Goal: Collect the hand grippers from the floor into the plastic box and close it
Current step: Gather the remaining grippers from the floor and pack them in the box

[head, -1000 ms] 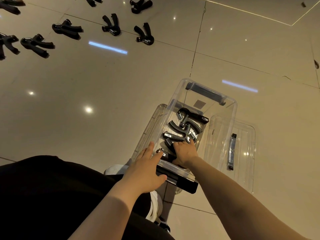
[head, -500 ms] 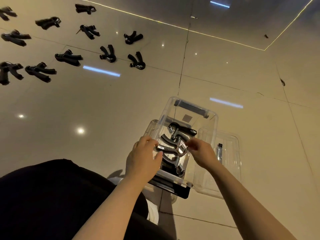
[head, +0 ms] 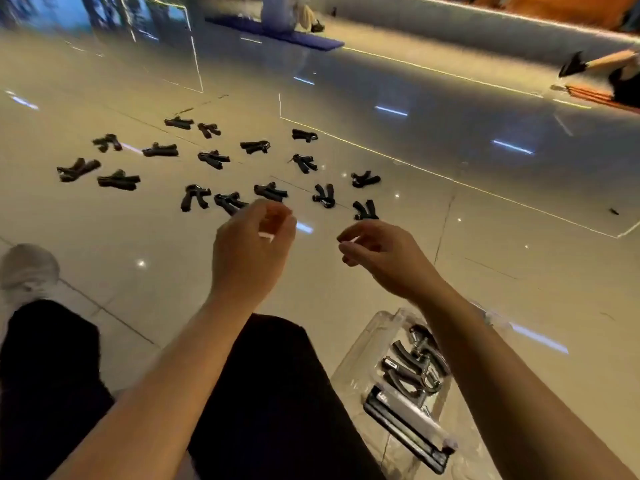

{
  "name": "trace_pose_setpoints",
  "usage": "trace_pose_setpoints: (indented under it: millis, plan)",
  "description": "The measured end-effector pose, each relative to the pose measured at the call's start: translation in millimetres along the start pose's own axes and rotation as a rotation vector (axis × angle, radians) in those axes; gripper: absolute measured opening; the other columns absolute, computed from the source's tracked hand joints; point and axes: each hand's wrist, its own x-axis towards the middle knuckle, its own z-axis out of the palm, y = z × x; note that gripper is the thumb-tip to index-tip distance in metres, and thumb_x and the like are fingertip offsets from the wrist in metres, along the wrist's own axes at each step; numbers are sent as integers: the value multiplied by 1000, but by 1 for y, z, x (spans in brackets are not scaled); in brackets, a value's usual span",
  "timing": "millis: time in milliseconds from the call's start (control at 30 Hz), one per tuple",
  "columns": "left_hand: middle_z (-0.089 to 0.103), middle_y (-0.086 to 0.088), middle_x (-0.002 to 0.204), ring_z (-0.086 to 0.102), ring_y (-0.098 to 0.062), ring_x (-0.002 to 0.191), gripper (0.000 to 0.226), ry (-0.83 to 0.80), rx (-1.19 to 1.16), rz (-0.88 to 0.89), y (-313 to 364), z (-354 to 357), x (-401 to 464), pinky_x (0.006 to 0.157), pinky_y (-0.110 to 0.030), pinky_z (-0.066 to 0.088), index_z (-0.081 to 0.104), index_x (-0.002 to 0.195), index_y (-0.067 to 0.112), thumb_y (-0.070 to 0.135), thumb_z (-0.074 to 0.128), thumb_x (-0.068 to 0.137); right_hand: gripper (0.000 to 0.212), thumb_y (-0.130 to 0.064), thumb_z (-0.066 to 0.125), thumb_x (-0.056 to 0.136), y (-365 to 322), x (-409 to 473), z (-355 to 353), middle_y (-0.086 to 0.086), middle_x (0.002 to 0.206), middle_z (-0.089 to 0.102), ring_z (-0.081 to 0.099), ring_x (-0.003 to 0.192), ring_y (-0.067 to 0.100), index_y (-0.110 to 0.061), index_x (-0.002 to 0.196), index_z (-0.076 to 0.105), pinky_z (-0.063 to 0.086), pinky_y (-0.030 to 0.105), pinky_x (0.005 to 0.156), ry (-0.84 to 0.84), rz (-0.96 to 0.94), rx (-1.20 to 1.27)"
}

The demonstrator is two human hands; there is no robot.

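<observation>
The hand grippers (head: 271,191) look stiff and fairly light, with two padded black handles splayed from a metal spring, so each is probably best picked up by closing the fingers round both handles near the coil, where the padding should keep it from slipping; grabbed by one handle alone, it would likely swing. They are small black V-shaped pieces, and many lie scattered across the glossy tiled floor (head: 450,237) ahead of the person, well apart from the box. A few more already lie in the clear plastic box (head: 356,372), which sits at the lower right beside the person's knee, its black latch bar at the near end and its lid not on. The left hand (head: 251,247) hangs raised above the floor with fingers loosely curled and holding nothing. The right hand (head: 381,251) is held up beside it, fingers likewise relaxed and bent, empty. Neither touches a gripper; the nearest ones lie just beyond the fingertips in this view.
</observation>
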Motion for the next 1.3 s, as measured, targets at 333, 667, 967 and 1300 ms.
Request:
trace_pose_setpoints:
  millis: [333, 667, 967, 1300]
  plan:
    - [67, 9, 82, 62, -12, 78, 13, -181, 375, -187, -125, -92, 52, 72, -29, 50, 65, 90, 25, 35, 57, 88, 19, -32, 66, 86, -81, 124, 86, -4, 91, 68, 64, 79, 8, -21, 101, 63, 50, 23, 75, -227, -129, -140]
    - [61, 12, 92, 53, -5, 82, 12, -325, 461, -551, -298, -96, 120, 57, -10, 26, 61, 98, 26, 33, 55, 90, 40, -38, 68, 83, -35, 278, 177, -4, 111, 62, 58, 94, 11, -22, 119, 58, 48, 27, 85, -586, -44, -523]
    - [57, 13, 89, 58, -9, 85, 27, -589, 559, -304, -356, -93, 258, 83, -35, 50, 60, 108, 27, 42, 57, 86, 38, -31, 52, 93, -7, 391, 205, 4, 122, 52, 54, 106, 21, -16, 129, 48, 45, 30, 77, -789, -175, -1272]
    - [54, 8, 116, 52, -13, 102, 37, -856, 861, -59, -405, -76, 373, 80, -27, 43, 49, 124, 29, 46, 48, 91, 51, -34, 52, 94, -12, 508, 240, 6, 138, 41, 48, 118, 25, -19, 140, 37, 44, 33, 81, -972, -288, -1345]
